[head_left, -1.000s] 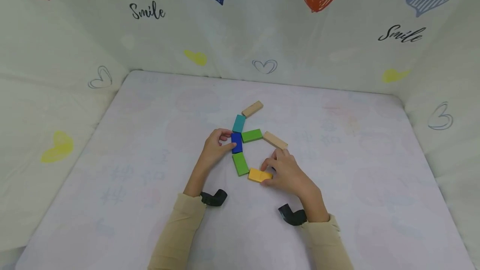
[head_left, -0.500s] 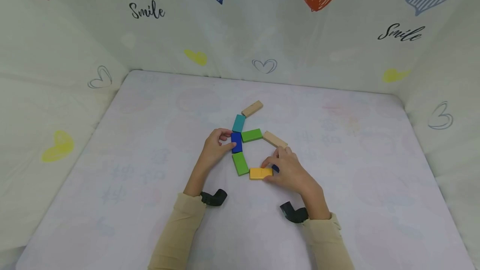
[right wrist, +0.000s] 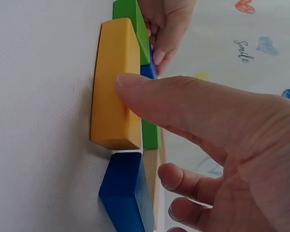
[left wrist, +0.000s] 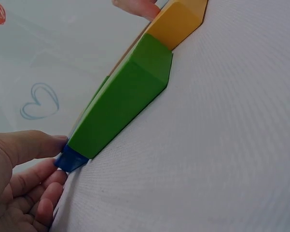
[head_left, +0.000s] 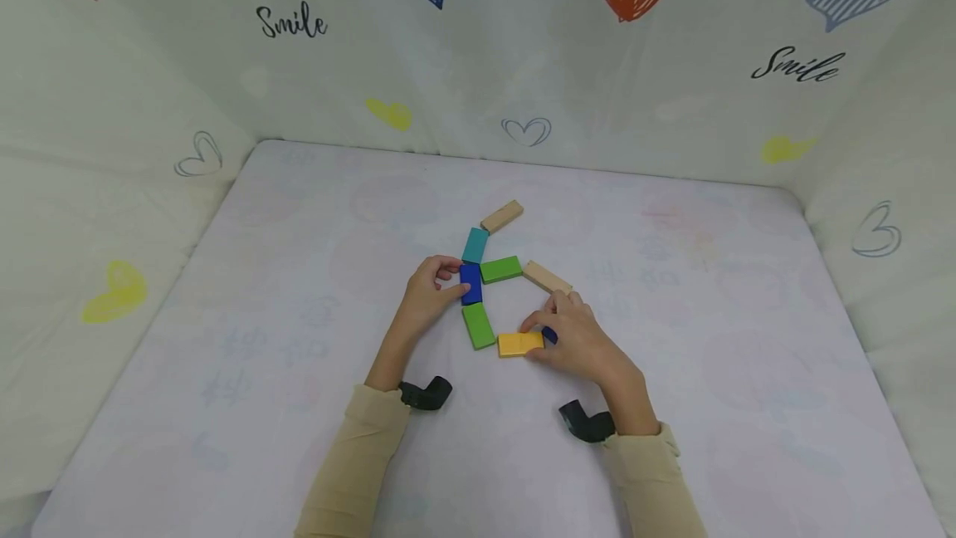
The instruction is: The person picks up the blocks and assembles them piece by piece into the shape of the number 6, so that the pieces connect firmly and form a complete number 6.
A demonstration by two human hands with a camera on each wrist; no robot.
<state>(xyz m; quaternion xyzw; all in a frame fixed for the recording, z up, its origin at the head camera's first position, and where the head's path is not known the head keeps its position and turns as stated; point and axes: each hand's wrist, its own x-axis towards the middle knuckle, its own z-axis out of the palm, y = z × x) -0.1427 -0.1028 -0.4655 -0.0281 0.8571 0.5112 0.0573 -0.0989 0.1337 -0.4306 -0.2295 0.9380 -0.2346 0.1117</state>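
Observation:
My left hand (head_left: 430,295) pinches a dark blue block (head_left: 471,284), its thumb on the top and the fingers at the left side. My right hand (head_left: 577,345) pinches a yellow block (head_left: 515,345) between thumb and index finger; the thumb lies on its near side in the right wrist view. The yellow block's left end meets a green block (head_left: 479,327), which runs up to the dark blue one. Just past the yellow block's other end, a second blue block (right wrist: 125,191) lies partly under the right hand. Another green block (head_left: 501,269) points right from the dark blue block.
A teal block (head_left: 475,246) sits above the dark blue one, with a plain wooden block (head_left: 503,216) angled off its top. A second wooden block (head_left: 548,277) slopes from the green block towards my right hand. White cloth (head_left: 224,297) covers the table; a printed curtain (head_left: 568,65) stands behind.
The yellow block has turned to lie level and shifted slightly up and right with my right hand. More of the second blue block shows. My left hand has stayed in place.

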